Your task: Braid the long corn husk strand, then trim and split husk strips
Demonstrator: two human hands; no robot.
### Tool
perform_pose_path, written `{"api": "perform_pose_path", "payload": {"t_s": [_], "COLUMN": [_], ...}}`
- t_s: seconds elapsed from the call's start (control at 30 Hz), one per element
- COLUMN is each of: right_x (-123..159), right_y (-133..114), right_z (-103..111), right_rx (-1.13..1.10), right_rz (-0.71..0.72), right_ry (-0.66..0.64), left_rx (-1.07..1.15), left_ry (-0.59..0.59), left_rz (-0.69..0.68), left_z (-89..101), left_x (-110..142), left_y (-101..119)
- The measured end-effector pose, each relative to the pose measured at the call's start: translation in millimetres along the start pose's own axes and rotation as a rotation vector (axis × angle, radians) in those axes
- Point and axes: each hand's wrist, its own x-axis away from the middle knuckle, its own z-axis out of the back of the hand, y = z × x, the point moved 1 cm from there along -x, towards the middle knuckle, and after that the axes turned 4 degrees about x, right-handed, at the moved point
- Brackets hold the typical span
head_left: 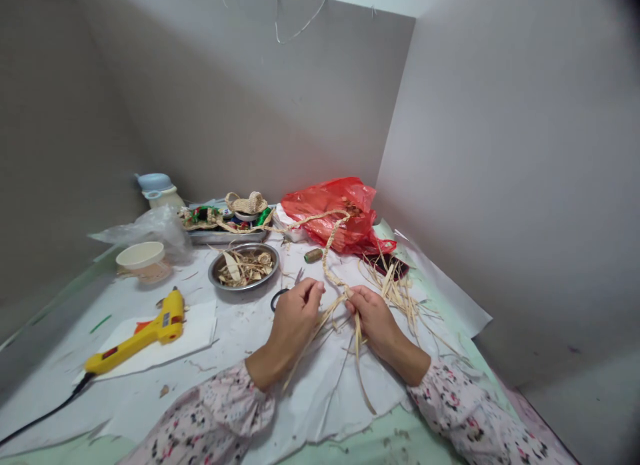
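Pinching straw braid point(327, 261) in right hand point(371, 313); curling left hand point(298, 310) — can't tell if gripping; likely light, pliable — hold at fork point(344, 289), right of scissors point(299, 276).

To the left, a yellow glue gun point(167, 325) lies on white paper point(201, 326), with a pale tub point(151, 268) and a clear plastic bag point(167, 226) beyond it, a blue-lidded jar point(166, 198) behind them, and a red plastic bag point(325, 201) farther right.
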Motion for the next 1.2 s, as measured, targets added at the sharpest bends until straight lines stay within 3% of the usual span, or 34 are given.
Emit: {"api": "perform_pose_path", "payload": {"t_s": [0.07, 0.2, 0.27, 0.47, 0.57, 0.8, 0.93, 1.07, 1.2], "right_x": [1.6, 4.0, 4.6, 5.4, 5.0, 6.9, 9.1, 12.3, 20.5], "right_y": [-1.6, -2.7, -3.2, -3.6, -2.4, -12.3, -20.1, -26.1, -30.5], "right_z": [-0.3, -1.5, -2.3, -4.6, -5.2, -0.1, 3.5, 3.2, -4.1], "right_rx": [0.033, 0.052, 0.067, 0.174, 0.169, 0.334, 0.529, 0.673, 0.72], "right_rz": [0.03, 0.06, 0.069, 0.09, 0.089, 0.233, 0.294, 0.269, 0.258], "right_ry": [-0.028, -0.096, -0.115, -0.11, -0.137, -0.144, -0.116, -0.051, -0.015], "left_rx": [0.118, 0.44, 0.533, 0.395, 0.475, 0.673, 0.596, 0.472, 0.522], "left_ry": [-0.048, -0.386, -0.496, -0.582, -0.615, -0.583, -0.468, -0.355, -0.297], "left_rz": [0.08, 0.238, 0.274, 0.296, 0.354, 0.465, 0.453, 0.433, 0.456], "left_z": [-1.2, -15.8, -21.2, -17.8, -14.4, -12.2, -15.6, -20.1, -21.4], "left_x": [-6.0, -5.6, -2.5, 0.0, -0.2, -1.5, -1.7, -1.5, -0.9], "left_y": [-5.1, -15.1, -18.3, -23.0, -20.1, -13.0, -20.2, -26.2, -25.5]}}
